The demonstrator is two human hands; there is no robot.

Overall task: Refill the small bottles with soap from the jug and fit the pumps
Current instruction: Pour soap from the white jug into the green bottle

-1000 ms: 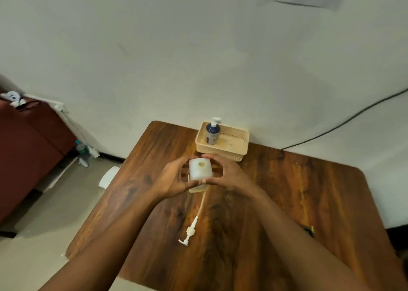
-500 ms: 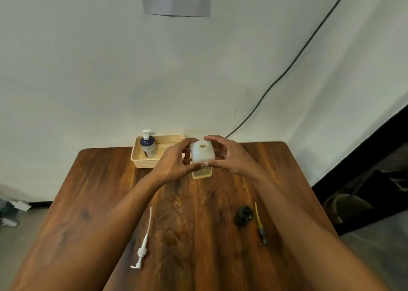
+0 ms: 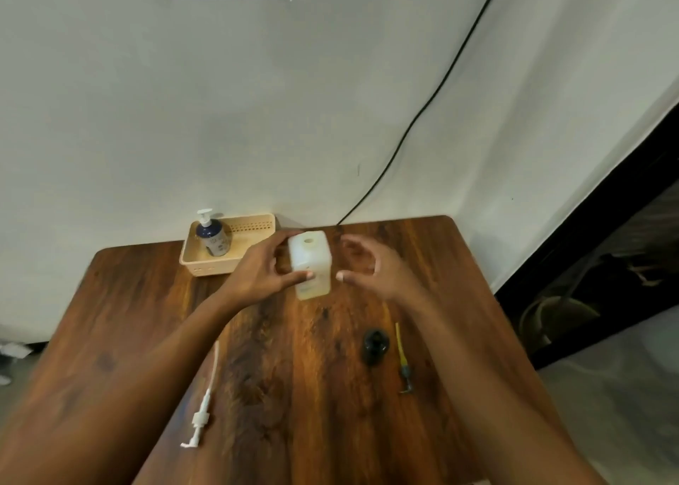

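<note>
Pale wall backs a brown wooden desk, and a black cable runs down the wall to the desk's far edge.

Compared with half a second ago, your right hand has come off the white bottle. It now sits just to the right of the bottle, apart from it, with its fingers loosely curled and nothing in them. Your left hand keeps its grip, with the thumb on the near face and the fingers wrapped round the far left side.

The bottle is upright at the far middle of the desk. Its neck is open and there is pale yellowish liquid in its lower part. You cannot tell whether its base rests on the desk or is held just above it.

The left hand hides the bottle's left side and the right near corner of the beige basket. A blue bottle with its pump fitted stands in the basket's left end.

A white pump lies at the near left. A yellow-tubed pump lies at the right, with its dark head blurred. Just to its left is a small black object that is too indistinct to identify. Both forearms are blurred and cut off by the lower edge.
</note>
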